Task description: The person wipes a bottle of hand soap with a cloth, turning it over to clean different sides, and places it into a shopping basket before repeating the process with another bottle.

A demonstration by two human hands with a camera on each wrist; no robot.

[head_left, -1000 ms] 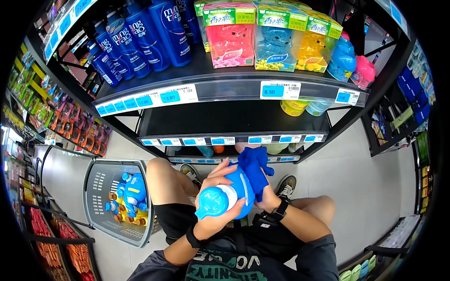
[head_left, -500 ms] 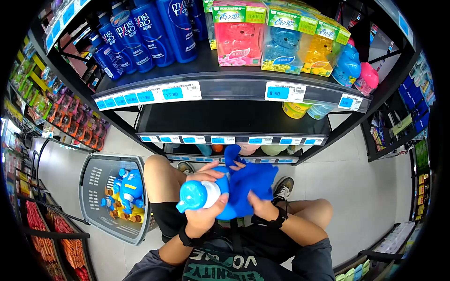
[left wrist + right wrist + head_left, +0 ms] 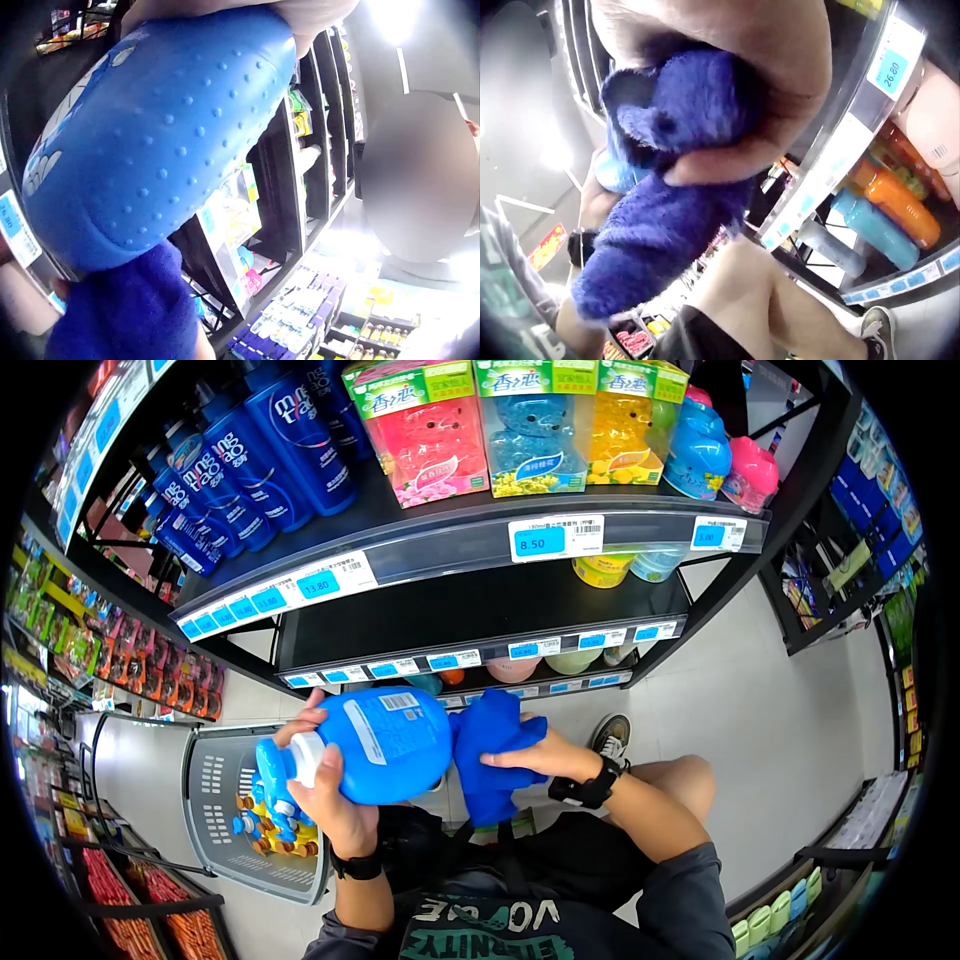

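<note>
My left hand (image 3: 341,809) grips a big blue bottle (image 3: 395,735) round its white neck, the cap pointing left. The bottle lies on its side in the air, with a white printed label facing up. In the left wrist view, rows of raised bumps cover the bottle's side (image 3: 187,142). A fuzzy dark-blue cloth (image 3: 488,760) is bunched in my right hand (image 3: 550,754), right at the bottle's base. The right wrist view shows the thumb pressing the folded cloth (image 3: 675,217) against the curled fingers.
A grey basket (image 3: 200,830) with blue and yellow bottles stands on the floor at left, partly under the held bottle's cap. Ahead is a black shelf unit (image 3: 430,615) carrying blue pump bottles (image 3: 290,445) and boxed air fresheners (image 3: 535,435).
The bottle has swung left towards the basket and turned, so its label now faces up. The cloth has shifted from the bottle's side to its base. The head view has turned slightly.
</note>
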